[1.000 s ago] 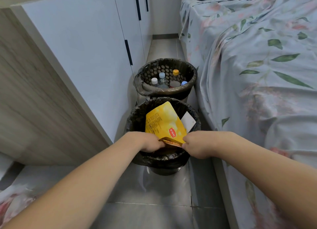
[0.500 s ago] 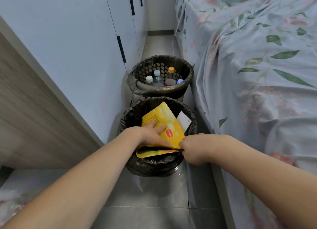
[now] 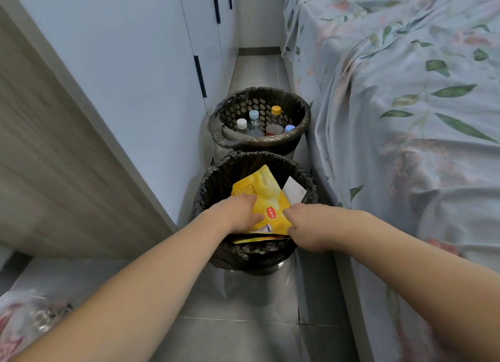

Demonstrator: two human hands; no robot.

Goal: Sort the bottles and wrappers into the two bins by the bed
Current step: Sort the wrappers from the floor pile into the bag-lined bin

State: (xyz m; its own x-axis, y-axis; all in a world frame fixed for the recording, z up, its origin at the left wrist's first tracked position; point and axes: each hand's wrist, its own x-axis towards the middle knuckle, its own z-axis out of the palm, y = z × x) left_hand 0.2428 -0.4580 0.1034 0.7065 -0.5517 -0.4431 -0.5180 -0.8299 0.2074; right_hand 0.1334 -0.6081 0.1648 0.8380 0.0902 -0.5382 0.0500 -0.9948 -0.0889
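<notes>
Yellow wrapper (image 3: 259, 196) upright, long axis bin-depthwise

lower half of yellow wrapper (image 3: 259, 196) hidden behind both hands, bottles (image 3: 254, 123) mostly sunk below far bin's rim (image 3: 259, 142)

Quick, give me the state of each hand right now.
Left hand: open, fingers flat, pressing the yellow wrapper down into the near bin.
Right hand: closed, its grip pinching the wrapper's right edge.
</notes>
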